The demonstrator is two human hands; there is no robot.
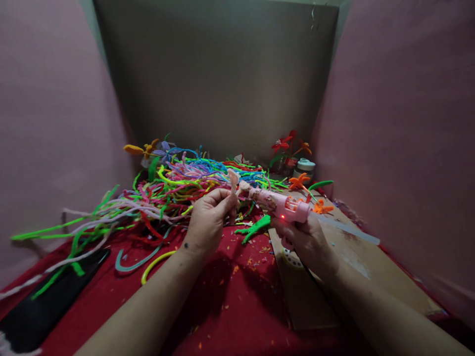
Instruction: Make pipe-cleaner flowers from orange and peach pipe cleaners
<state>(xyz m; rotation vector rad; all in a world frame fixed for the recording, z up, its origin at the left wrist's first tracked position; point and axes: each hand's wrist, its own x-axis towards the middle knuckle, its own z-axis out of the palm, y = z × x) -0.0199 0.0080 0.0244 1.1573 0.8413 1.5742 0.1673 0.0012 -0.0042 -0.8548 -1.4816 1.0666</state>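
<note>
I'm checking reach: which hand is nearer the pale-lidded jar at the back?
Right. The right hand, gripping the pink glue gun, is in front of the jar; the left hand is farther off, to its left.

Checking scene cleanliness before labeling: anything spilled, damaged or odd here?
Two things. The pink glue gun in the right hand has brown, crusty-looking patches along its front, so it looks scorched or soiled. Small orange and other coloured scraps are scattered over the red cloth, like spilled trimmings.
</note>
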